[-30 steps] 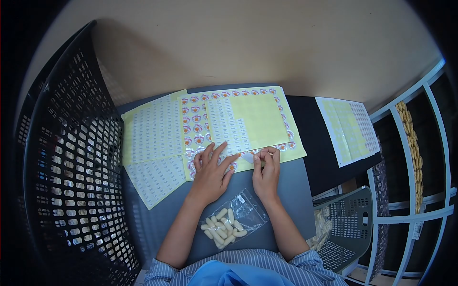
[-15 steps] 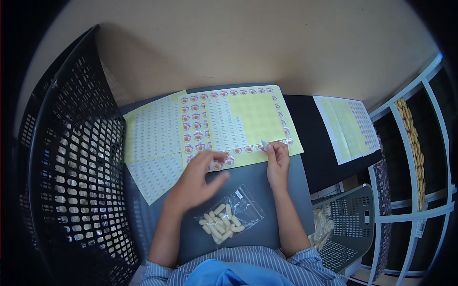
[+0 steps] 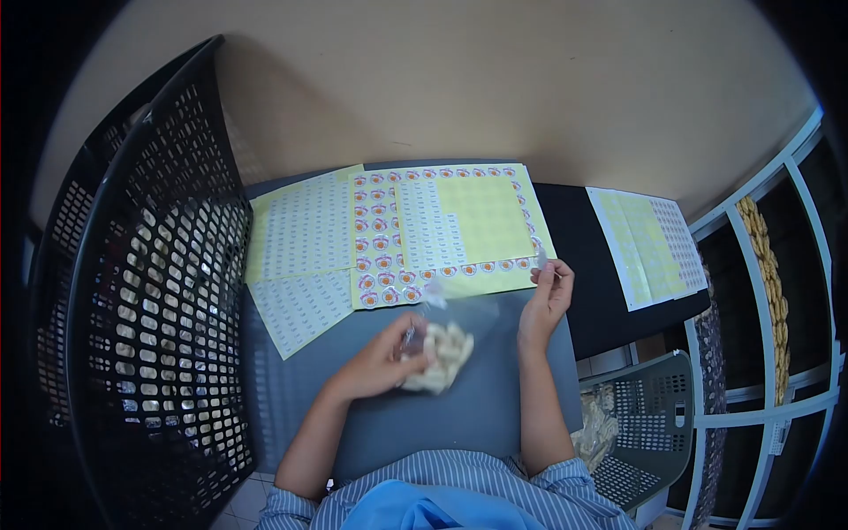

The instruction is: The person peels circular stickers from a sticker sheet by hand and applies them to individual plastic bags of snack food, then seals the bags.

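My left hand [image 3: 380,360] is closed on the side of a clear zip bag [image 3: 450,358] of whitish, capsule-shaped pieces, lifted off the grey table and smeared by motion. Near the bag's upper end a white label shows. Between thumb and fingertips, my right hand [image 3: 548,305] pinches a small pale sticker [image 3: 541,255] by the front right corner of the sticker sheets. Behind both hands lies a yellow-backed sheet of round orange-and-pink stickers [image 3: 380,225]. On top of it rests a partly peeled sheet of small printed labels [image 3: 428,230].
More label sheets [image 3: 305,225] lie at the left, beside a tall black perforated basket [image 3: 168,291]. On the right, another sheet [image 3: 649,247] rests on a black surface. Below it stands a green basket [image 3: 649,415] holding clear bags, next to a white-framed rack [image 3: 760,406].
My left hand has taken hold of the bag, which lay on the table, and raised it toward the sheets. My right hand has shifted right, still pinching the sticker.
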Available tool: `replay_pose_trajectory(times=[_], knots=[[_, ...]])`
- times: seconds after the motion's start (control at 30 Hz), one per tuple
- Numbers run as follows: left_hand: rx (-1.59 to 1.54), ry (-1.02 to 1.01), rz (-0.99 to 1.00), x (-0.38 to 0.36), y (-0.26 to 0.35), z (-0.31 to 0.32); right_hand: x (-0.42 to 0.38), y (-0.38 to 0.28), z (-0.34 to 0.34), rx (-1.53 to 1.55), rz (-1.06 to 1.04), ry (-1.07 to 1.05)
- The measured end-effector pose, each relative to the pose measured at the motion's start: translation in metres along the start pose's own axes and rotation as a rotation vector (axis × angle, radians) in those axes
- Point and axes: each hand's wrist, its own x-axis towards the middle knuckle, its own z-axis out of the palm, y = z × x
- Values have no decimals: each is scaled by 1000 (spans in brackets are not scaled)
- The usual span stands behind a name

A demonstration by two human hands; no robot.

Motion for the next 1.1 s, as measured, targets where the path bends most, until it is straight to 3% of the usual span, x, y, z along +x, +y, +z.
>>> replay_pose_trajectory(times=[0.03, 0.1, 0.17, 0.23, 0.27, 0.33, 0.4, 0.47, 0.5, 0.7, 0.77, 1.1], knots=[[0, 4, 2, 7, -2, 2, -1, -2, 0, 3, -1, -4], [-451, 153, 141, 19, -5, 7, -3, -8, 0, -55, -150, -21], [-478, 162, 104, 22, -5, 6, -8, -20, 4, -112, -221, -43], [-632, 162, 57, 23, -9, 4, -16, -30, 9, -304, -547, -228], [-639, 181, 82, 22, -6, 8, -21, -31, 11, -304, -544, -229], [-494, 204, 157, 25, -8, 12, -31, -31, 16, -315, -652, -472], [-351, 227, 231, 25, -12, 11, -38, -35, 20, -329, -661, -534], [-750, 166, 129, 24, -15, 7, -42, -37, 23, -325, -651, -589], [-752, 169, 130, 23, -16, 6, -43, -36, 23, -324, -651, -592], [-500, 237, 247, 22, -16, 11, -44, -34, 25, -270, -539, -556], [-470, 237, 221, 22, -14, 10, -44, -32, 25, -302, -640, -581], [-331, 201, 212, 25, -17, 9, -44, -34, 28, -378, -741, -670]])
